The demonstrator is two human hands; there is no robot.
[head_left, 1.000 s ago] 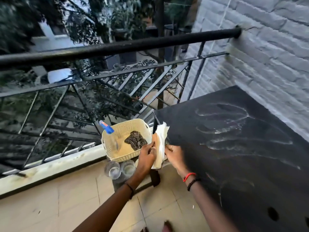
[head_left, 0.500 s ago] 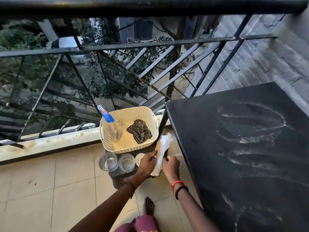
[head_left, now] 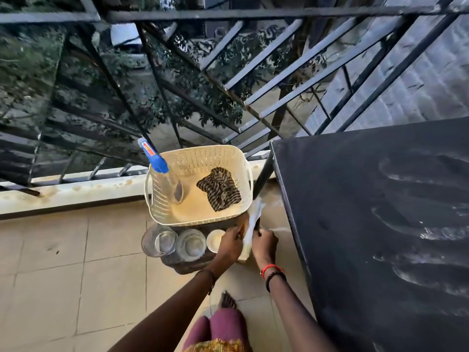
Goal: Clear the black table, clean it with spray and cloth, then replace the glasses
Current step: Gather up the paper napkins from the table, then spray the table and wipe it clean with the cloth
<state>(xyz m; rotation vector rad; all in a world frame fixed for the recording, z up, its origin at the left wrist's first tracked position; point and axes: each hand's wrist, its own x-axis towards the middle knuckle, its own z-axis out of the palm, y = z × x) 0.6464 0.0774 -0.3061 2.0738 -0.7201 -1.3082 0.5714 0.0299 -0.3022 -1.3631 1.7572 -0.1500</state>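
Observation:
The black table (head_left: 368, 212) fills the right side, its top streaked with wet wipe marks. Both hands hold a white cloth (head_left: 253, 219) just left of the table's near corner, above a low dark stool. My left hand (head_left: 228, 243) pinches its left side and my right hand (head_left: 264, 243) grips its right side. Two clear glasses (head_left: 158, 240) (head_left: 190, 243) and a small white cup (head_left: 215, 238) stand on the stool in front of a cream basket (head_left: 162, 207). A spray bottle with a blue head (head_left: 157, 161) leans inside the basket.
A striped dark cloth (head_left: 219, 193) lies in the basket. A black metal railing (head_left: 228, 80) runs behind, above a pale ledge (head_left: 63, 191). A grey brick wall (head_left: 431, 80) stands beyond the table. Beige floor tiles (head_left: 76, 275) spread left; my foot (head_left: 227, 299) shows below.
The view has tilted down and closer. Both hands with the white cloth have come off the table corner and lowered to beside the stool.

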